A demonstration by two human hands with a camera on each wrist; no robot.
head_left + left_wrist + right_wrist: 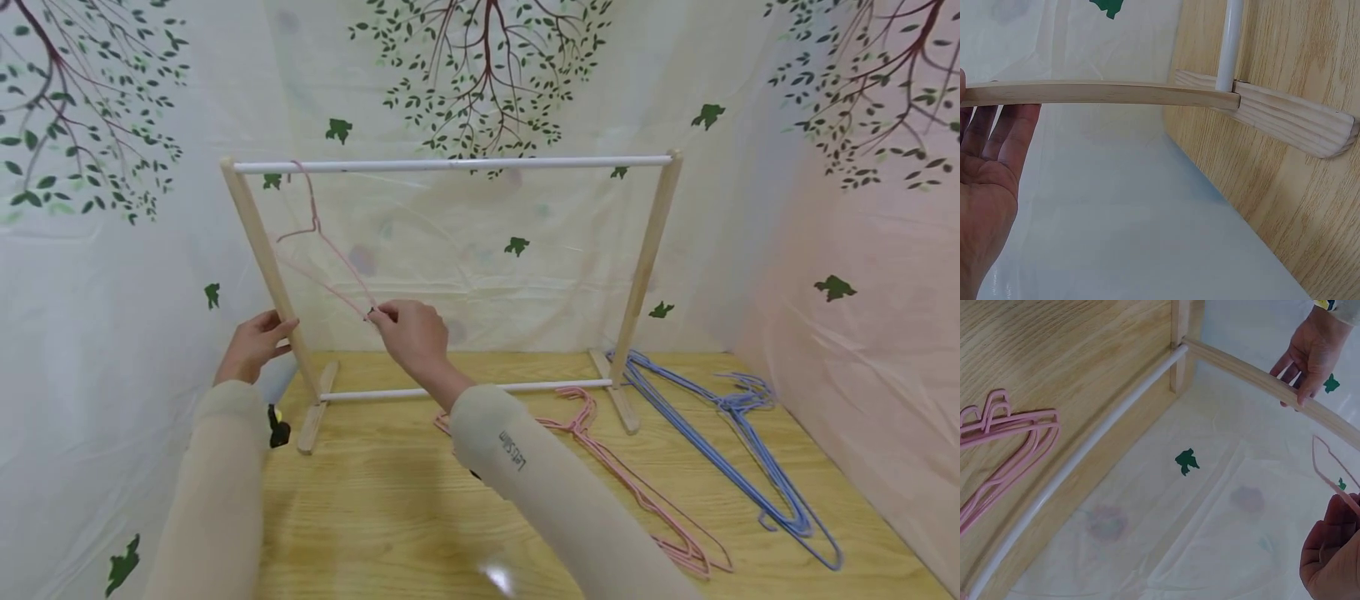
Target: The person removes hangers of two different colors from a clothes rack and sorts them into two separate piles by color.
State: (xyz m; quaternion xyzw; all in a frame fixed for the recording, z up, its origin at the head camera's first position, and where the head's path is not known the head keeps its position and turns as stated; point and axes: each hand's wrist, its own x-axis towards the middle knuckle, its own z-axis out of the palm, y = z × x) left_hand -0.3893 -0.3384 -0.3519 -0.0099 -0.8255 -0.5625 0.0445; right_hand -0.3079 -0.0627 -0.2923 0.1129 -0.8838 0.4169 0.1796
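Observation:
A pink clothes hanger (345, 265) hangs by its hook over the white top rod (450, 165) of a small rack, near its left end. My right hand (412, 333) pinches the hanger's near end between thumb and fingers, and the hanger is turned at an angle to the rod. With my left hand (255, 343) I hold the rack's left wooden post (262, 242) below mid-height. In the left wrist view the fingers of the left hand (991, 181) pass behind the post. The right wrist view shows that hand's thumb on the post's other side.
Several pink hangers (622, 471) lie on the wooden table (360, 508) at the rack's front right. Blue hangers (738, 433) lie beside the right foot (615, 392). A white lower rod (555, 386) joins the feet. Behind hangs a leaf-printed sheet (450, 250).

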